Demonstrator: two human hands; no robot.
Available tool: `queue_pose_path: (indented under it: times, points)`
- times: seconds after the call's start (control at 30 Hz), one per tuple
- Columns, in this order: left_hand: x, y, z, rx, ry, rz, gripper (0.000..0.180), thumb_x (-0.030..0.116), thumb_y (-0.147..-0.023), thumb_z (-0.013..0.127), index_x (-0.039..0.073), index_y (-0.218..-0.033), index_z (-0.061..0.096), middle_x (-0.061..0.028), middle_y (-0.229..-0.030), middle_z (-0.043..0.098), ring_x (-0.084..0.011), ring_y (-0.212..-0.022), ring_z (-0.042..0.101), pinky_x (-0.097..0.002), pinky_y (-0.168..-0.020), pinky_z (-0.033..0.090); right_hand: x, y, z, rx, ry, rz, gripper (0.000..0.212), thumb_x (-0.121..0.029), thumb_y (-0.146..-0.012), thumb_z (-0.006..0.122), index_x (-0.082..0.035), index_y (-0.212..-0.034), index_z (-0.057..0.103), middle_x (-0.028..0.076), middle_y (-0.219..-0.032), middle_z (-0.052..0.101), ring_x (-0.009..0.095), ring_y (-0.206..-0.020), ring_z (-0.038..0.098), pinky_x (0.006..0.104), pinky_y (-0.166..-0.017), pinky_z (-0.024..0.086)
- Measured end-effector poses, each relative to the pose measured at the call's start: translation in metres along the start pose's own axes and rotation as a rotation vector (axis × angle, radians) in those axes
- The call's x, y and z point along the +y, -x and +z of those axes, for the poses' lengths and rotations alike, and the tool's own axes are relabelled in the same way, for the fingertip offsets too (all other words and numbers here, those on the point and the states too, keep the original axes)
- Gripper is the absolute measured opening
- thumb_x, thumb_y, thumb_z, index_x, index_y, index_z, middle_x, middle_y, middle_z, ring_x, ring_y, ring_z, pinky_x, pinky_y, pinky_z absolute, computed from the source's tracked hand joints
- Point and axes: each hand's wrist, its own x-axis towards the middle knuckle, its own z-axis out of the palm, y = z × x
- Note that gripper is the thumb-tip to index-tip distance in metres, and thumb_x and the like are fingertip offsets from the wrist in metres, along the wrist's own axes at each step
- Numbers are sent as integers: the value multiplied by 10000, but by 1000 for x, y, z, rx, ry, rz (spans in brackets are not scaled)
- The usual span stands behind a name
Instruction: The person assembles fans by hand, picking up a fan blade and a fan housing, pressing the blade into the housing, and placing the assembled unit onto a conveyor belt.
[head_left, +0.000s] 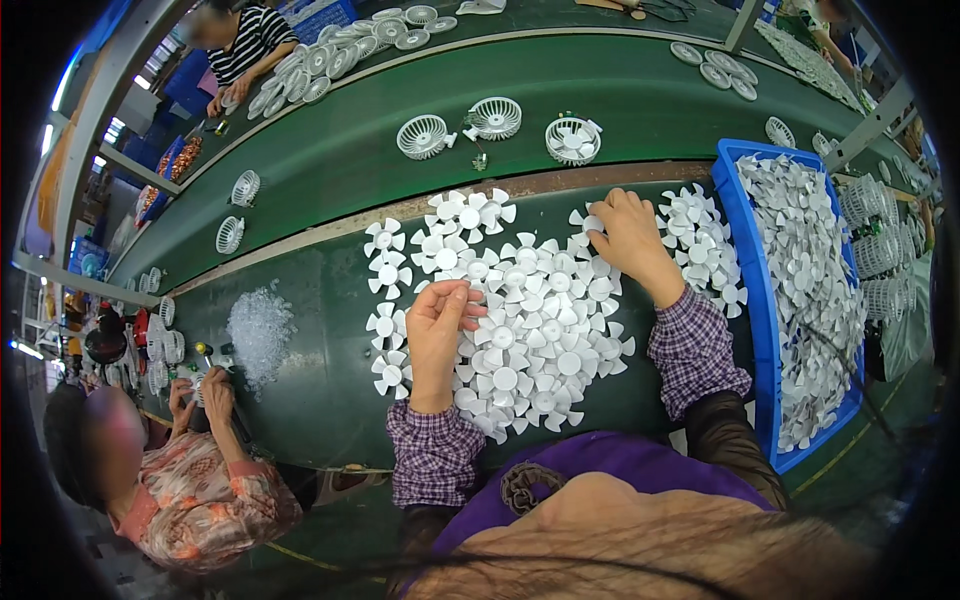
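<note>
Fan blades (506, 379), white, heaped left of the blue crate (768, 400)

Spread across the green table (330, 400) in a broad, overlapping pile, with more filling the crate itself. Probably light, stiff plastic, smooth enough to slide about; thin vanes perhaps liable to chip under a hard squeeze. Best taken by the round hub, or by one vane's edge.

Left hand (435, 345) over the pile's side farther from the crate, thumb and fingertips close together; cannot tell if pinching anything. Right hand (635, 240) nearer the crate, fingers bent onto a blade; cannot tell if gripping or merely touching.

Farther left of the crate, past the pile: a heap of small clear pieces (262, 335) and a co-worker (210, 485). Beyond the crate's far left corner: fan housings (422, 138) on a green belt (660, 130). In the way: overlapping neighbouring vanes and the crate's raised wall.
</note>
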Motion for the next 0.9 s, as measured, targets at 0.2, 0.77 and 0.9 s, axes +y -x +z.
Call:
queue_pose_path:
  times: [0.2, 0.77, 0.9]
  points:
    - [1, 2, -4, 52, 35, 56, 143, 104, -929, 581, -11, -1006, 618, -114, -873, 684, -132, -672, 642, -222, -562, 492, 7, 0, 4, 18, 81, 4, 297, -186, -743, 677, -53, -1008, 663, 119, -895, 568, 287, -920, 542, 410, -766, 384]
    - [44, -163, -6, 68, -1162, 338, 457, 149, -798, 650, 88, -1232, 522, -91, -850, 677, -275, -826, 664, -393, -721, 508, 9, 3, 28, 208, -200, -5, 314, -221, -768, 669, -6, -994, 638, 129, -878, 544, 300, -855, 521, 417, -729, 406]
    - [17, -223, 15, 223, -1549, 342, 569, 192, -792, 696, 223, -1314, 471, -80, -945, 626, -275, -897, 632, -401, -770, 509, 14, 1, 38, 310, -244, -6, 262, -227, -710, 703, -40, -865, 603, 125, -841, 531, 302, -829, 523, 430, -705, 408]
